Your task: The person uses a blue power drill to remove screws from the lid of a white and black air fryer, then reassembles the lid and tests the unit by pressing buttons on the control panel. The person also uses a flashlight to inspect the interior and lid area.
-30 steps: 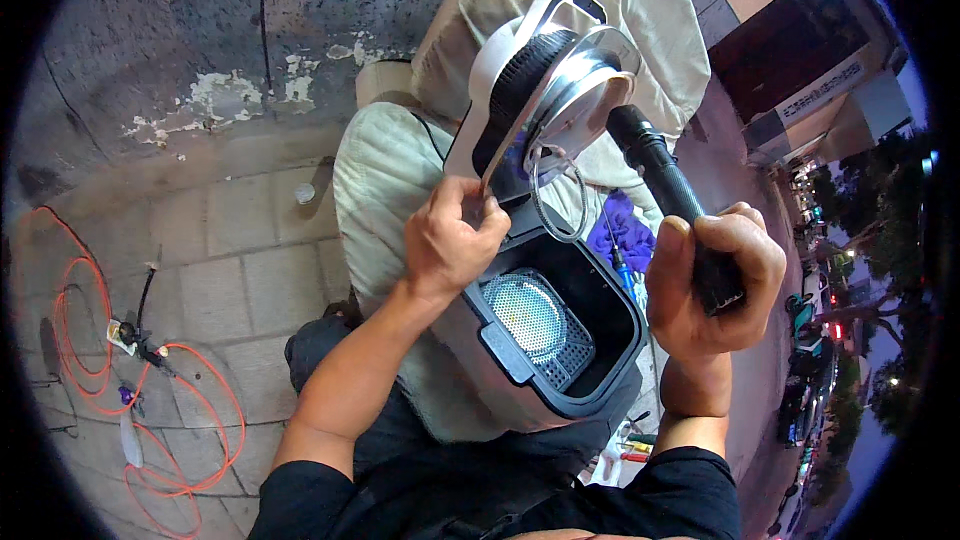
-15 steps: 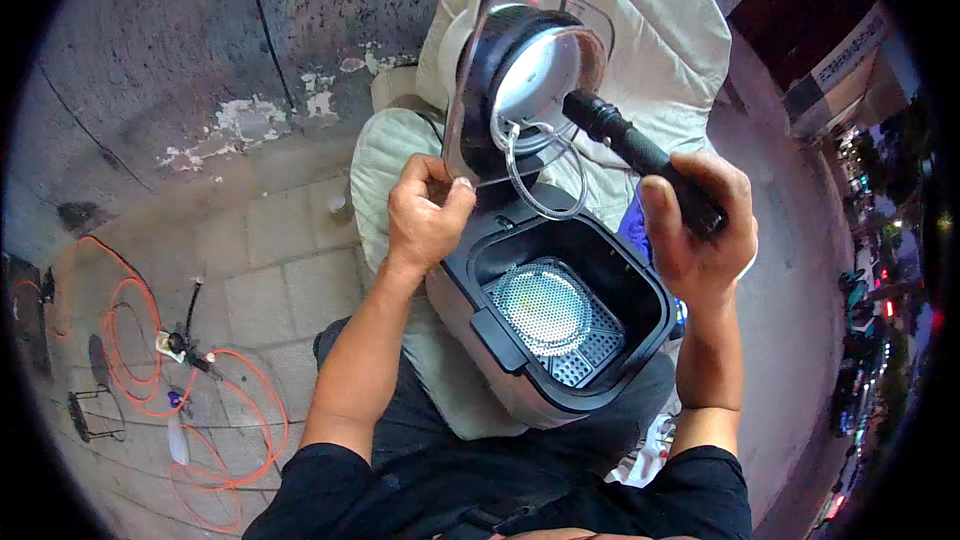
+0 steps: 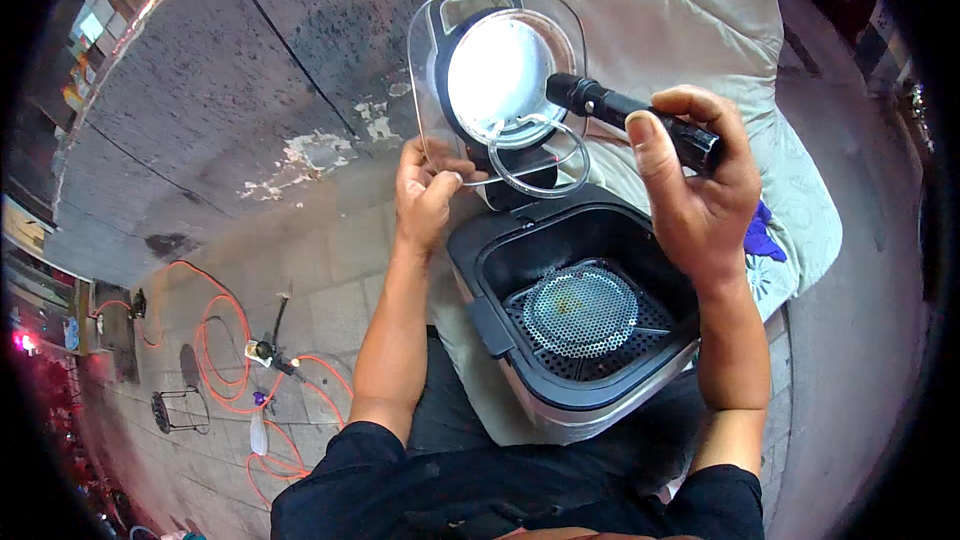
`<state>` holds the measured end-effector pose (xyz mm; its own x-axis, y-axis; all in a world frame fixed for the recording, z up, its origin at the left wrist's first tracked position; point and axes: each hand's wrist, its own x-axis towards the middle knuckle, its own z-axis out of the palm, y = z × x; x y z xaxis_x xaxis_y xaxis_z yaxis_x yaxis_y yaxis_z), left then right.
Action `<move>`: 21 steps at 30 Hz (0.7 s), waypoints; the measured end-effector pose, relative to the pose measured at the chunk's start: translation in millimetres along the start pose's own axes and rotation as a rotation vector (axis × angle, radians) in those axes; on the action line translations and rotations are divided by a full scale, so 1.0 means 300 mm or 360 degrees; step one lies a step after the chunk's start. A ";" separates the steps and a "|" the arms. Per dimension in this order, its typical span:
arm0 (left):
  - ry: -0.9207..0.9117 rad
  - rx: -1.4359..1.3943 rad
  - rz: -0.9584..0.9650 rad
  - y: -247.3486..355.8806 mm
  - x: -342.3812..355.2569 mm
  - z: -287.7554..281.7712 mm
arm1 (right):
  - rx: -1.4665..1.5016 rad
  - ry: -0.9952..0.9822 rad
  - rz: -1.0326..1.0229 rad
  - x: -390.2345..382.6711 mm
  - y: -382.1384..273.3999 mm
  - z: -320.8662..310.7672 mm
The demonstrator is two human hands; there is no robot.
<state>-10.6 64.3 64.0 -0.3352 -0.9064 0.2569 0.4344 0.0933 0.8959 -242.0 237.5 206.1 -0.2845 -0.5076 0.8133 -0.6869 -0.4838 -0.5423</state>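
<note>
Fingers closed, my left hand [image 3: 425, 202] grips the lower left edge of a clear lid panel [image 3: 422, 65]. The panel stands raised behind an open box-shaped appliance [image 3: 545, 392] with a black rim. A bright round recess [image 3: 490, 70] shows in the lid, and a looped clear hose [image 3: 583, 162] hangs beneath it. My right hand [image 3: 705, 195] is wrapped round a black flashlight [image 3: 625, 112], its head pointing left at the recess, where the light falls. Inside the appliance lies a perforated round metal plate [image 3: 590, 310] with brownish spots.
Pale cloth [image 3: 640, 10] spreads under and behind the appliance. A purple cloth [image 3: 763, 235] lies to the right. Orange hose [image 3: 202, 350] coils on the paved floor at left, near a small black stool [image 3: 180, 410]. A grey wall [image 3: 320, 30] with peeling patches rises behind.
The lid now faces me more fully, and its recess glows much brighter. The flashlight has come nearer to level. My left hand keeps hold of the panel edge. The whole view has shifted.
</note>
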 end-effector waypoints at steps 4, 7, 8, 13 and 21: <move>0.0097 0.0328 -0.0053 0.102 0.146 0.042 | 0.0069 0.0017 0.0183 -0.008 -0.018 0.017; 0.0255 0.0840 0.0233 0.150 0.238 0.107 | 0.0134 -0.0026 0.0228 -0.043 -0.033 0.025; 0.0272 0.1109 0.0337 0.160 0.256 0.125 | 0.0113 -0.0022 0.0168 -0.057 -0.038 0.025; 0.0204 0.1344 0.0743 0.169 0.192 0.168 | 0.0051 -0.0055 -0.0039 -0.128 -0.057 -0.018; 0.0198 0.1355 0.1076 0.193 0.002 0.154 | 0.0277 0.0252 -0.0192 -0.258 -0.129 -0.194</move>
<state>-24.3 88.1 132.8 -0.1373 -0.5917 0.7944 -0.2393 0.7980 0.5531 -232.4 337.0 176.4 -0.3183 -0.3275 0.8896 -0.6009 -0.6562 -0.4565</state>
